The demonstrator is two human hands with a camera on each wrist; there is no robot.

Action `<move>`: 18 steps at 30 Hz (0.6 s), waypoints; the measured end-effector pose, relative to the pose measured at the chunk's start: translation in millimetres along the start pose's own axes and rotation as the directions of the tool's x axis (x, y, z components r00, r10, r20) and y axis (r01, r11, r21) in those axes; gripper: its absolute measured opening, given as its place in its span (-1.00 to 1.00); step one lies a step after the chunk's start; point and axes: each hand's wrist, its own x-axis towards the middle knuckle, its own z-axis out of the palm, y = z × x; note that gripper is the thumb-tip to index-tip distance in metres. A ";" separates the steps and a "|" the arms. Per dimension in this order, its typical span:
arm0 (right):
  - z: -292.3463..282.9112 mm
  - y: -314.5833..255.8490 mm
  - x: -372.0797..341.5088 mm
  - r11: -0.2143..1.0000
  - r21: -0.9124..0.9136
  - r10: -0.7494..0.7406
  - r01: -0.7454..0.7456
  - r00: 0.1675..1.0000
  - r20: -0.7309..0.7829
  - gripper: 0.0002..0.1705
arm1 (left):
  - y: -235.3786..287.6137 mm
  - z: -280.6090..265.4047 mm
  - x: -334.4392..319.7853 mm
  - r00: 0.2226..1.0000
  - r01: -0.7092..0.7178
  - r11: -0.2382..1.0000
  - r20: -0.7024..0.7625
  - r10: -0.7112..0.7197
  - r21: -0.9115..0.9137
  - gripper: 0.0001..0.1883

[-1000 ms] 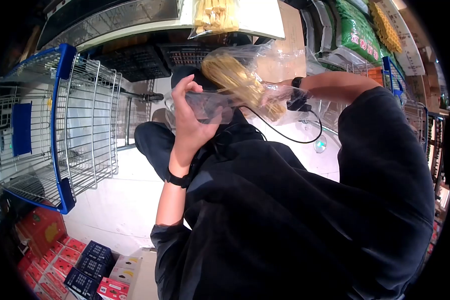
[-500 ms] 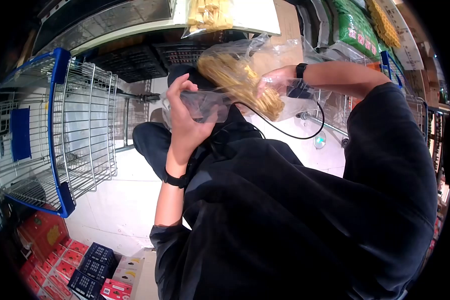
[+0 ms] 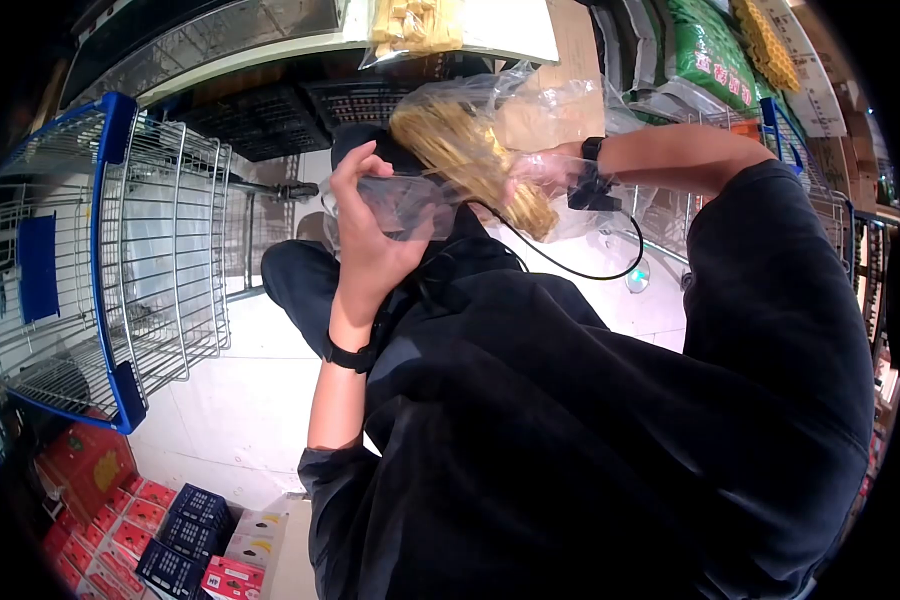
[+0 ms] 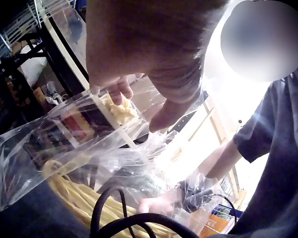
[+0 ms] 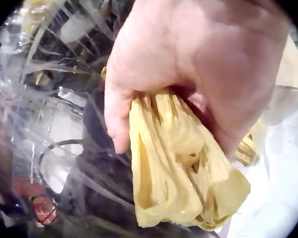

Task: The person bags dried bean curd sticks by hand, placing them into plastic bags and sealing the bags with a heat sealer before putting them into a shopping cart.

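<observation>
My right hand (image 5: 188,64) grips a bundle of long yellow dried bean curd sticks (image 5: 174,163) near one end, its looped ends showing below the fingers. In the head view the bundle (image 3: 450,140) slants through a clear plastic bag (image 3: 560,100), its far end up and to the left. Film wraps around the right hand and wrist as well. My left hand (image 3: 375,240) is raised to the left of the bundle, thumb and fingers spread well apart in a wide curve. Thin film stretches across that gap; in the left wrist view the bag (image 4: 64,134) hangs against these fingers.
A blue-edged wire shopping cart (image 3: 170,250) stands at the left, another cart (image 3: 785,150) at the right. Ahead, a shelf (image 3: 515,35) carries a bag of yellow sticks (image 3: 415,25). Red boxes (image 3: 130,535) are stacked lower left. A black cable (image 3: 600,275) loops near the right wrist.
My right forearm has shifted up slightly and its wrist has turned. The bundle has moved a little left in the head view, still gripped. The left hand keeps its spread pose.
</observation>
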 end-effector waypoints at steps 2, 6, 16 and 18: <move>-28.3 21.1 28.9 1.000 0.020 -0.002 0.003 0.999 -0.050 -0.47 | 0.4 0.0 0.1 1.000 -0.001 1.000 0.021 0.001 0.006 -0.03; -8.8 15.1 35.5 0.875 -0.153 -0.403 0.460 0.865 0.299 -0.45 | 1.7 2.5 -0.9 1.000 0.009 1.000 -0.024 -0.009 -0.010 -0.05; 33.9 -38.3 3.0 0.996 0.061 -0.065 0.064 0.998 0.012 -0.35 | 3.8 -3.9 -0.5 1.000 0.007 1.000 0.017 -0.007 0.012 -0.02; 32.3 -38.7 4.8 0.998 0.051 -0.021 0.024 0.998 -0.067 -0.39 | 3.6 -5.5 -0.3 1.000 0.001 1.000 0.016 -0.002 0.014 -0.02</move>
